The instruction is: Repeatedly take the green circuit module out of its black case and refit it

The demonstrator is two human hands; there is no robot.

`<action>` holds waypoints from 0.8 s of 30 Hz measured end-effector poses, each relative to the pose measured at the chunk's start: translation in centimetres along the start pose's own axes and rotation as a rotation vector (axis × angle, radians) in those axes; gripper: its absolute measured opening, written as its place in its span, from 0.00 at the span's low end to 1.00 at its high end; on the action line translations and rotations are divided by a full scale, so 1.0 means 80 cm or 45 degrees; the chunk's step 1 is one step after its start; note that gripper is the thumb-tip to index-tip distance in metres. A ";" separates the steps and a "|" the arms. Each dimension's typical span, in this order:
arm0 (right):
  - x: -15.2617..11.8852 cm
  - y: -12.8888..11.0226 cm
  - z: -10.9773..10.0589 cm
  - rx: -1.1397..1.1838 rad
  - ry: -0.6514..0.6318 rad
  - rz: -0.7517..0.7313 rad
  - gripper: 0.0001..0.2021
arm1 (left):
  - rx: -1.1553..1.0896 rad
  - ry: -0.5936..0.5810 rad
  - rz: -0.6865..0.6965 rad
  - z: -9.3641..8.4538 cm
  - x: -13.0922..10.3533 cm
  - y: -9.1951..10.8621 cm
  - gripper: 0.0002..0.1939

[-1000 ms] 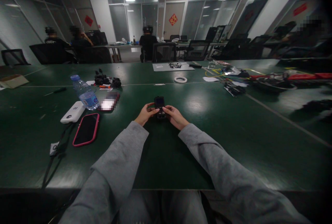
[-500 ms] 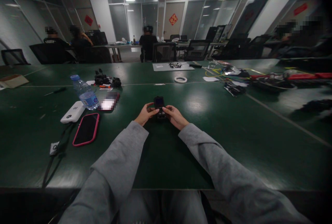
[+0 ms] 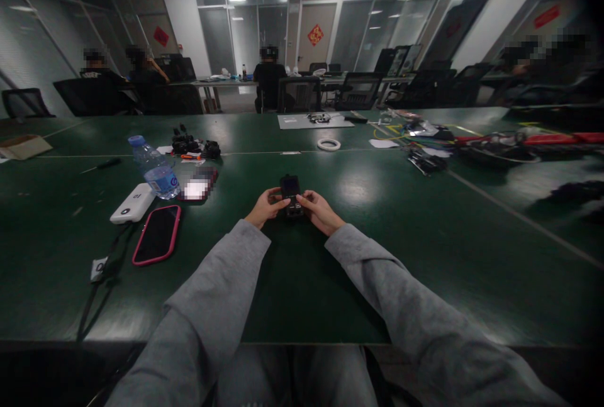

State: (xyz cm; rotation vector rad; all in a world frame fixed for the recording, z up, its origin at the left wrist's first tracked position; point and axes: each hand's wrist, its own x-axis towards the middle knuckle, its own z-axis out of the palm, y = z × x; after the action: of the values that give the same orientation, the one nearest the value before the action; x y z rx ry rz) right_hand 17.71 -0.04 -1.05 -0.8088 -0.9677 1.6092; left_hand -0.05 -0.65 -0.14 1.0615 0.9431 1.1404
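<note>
A small black handheld device [image 3: 290, 188] with a dark screen at its top and buttons below is held between both hands, above the middle of the green table [image 3: 302, 294]. My left hand [image 3: 267, 207] grips its left side, thumb resting on the lower part near the buttons. On the other side, my right hand [image 3: 321, 211] has its thumb over the buttons as well, with the fingers curled around behind. The fingertips behind the device are partly hidden. What the screen displays is too dark to read.
To the left are a pink-rimmed phone [image 3: 157, 235], a white power bank [image 3: 133, 203] with a cable, a water bottle [image 3: 158, 171] and a screwdriver [image 3: 108, 163]. Farther off lie a roll of white tape [image 3: 329, 144] and a grey board [image 3: 295, 122]. Wires and parts [image 3: 427, 133] crowd the right.
The device tips very slightly between my hands, and my right thumb shifts a little over the buttons. Everything else on the table stays as it was.
</note>
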 end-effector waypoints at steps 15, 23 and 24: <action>-0.006 -0.002 0.007 0.005 -0.001 -0.017 0.25 | -0.115 -0.022 0.010 -0.001 0.006 -0.004 0.37; -0.006 0.001 0.008 -0.041 -0.011 -0.052 0.26 | -0.116 0.054 0.036 -0.002 0.012 -0.010 0.34; -0.006 0.000 0.009 -0.040 -0.007 -0.048 0.26 | -0.111 0.054 0.053 -0.002 0.012 -0.011 0.33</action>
State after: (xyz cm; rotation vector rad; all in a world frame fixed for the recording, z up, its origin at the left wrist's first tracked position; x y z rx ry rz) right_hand 17.21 -0.66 -0.75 -0.8030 -1.0088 1.5680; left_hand 0.16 0.26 -1.07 0.9937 0.8996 1.2316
